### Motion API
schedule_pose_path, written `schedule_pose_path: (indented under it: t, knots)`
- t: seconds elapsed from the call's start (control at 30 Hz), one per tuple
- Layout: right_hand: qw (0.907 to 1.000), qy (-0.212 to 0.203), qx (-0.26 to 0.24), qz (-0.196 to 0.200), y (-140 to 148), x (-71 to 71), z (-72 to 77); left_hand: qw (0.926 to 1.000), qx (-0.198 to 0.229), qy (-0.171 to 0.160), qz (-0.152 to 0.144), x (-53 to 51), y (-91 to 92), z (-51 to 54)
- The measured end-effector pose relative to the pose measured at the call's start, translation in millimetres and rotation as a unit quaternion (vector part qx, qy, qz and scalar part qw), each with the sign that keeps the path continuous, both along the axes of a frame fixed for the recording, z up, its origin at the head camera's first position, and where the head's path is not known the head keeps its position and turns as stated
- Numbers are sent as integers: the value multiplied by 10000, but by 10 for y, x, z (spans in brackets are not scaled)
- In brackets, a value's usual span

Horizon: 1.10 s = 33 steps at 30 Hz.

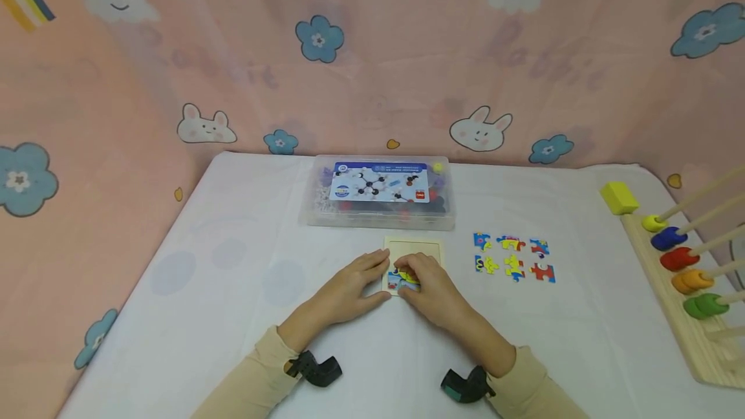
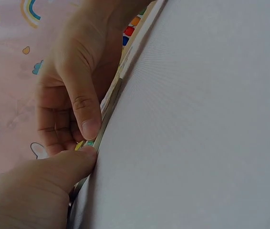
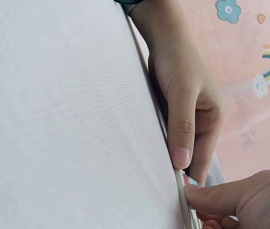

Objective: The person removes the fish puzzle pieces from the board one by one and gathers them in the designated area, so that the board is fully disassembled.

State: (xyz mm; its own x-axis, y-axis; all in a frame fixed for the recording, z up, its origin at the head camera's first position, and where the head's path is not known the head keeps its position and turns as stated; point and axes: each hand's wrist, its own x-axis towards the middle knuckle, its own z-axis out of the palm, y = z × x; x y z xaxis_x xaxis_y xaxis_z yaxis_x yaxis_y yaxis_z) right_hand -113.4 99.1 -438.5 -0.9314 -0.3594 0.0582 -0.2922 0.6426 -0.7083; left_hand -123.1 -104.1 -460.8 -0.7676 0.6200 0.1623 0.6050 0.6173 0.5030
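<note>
A small wooden puzzle tray [image 1: 414, 249] lies on the table between the hands, with coloured puzzle pieces [image 1: 397, 282] in its near part. My left hand [image 1: 352, 284] rests against the tray's left side, its fingers fairly straight and the thumb at the near left corner. Over the tray, my right hand [image 1: 438, 293] has curled fingers and pinches a puzzle piece [image 2: 79, 144] that is mostly hidden; a bit of yellow shows in the left wrist view. Several loose puzzle pieces, one of them red and blue [image 1: 543, 272], lie in two rows to the right.
Behind the tray stands a clear plastic box [image 1: 381, 217] with a molecule picture on its label. At the right edge is a wooden bead stand [image 1: 658, 296] with coloured beads on slanting rods and a yellow block [image 1: 619, 198] at its far end. A pink curtain [image 1: 372, 83] hangs behind the table.
</note>
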Motion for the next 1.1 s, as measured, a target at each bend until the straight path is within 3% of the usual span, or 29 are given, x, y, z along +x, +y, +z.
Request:
schedule_pose_path:
  t: [0.4, 0.67, 0.93, 1.1]
  knots:
    - [9988, 292, 325, 206, 34, -15, 36, 10000, -56, -6, 19, -1, -7, -12]
    - [9993, 133, 270, 242, 223, -44, 105, 9996, -223, -177, 78, 11, -3, 17]
    - [9986, -244, 438, -159, 597, 9, 112, 9993, -291, -207, 80, 13, 11, 27]
    - [9979, -102, 555, -314, 859, 74, 103, 9995, -270, -153, 89, 10, 10, 13]
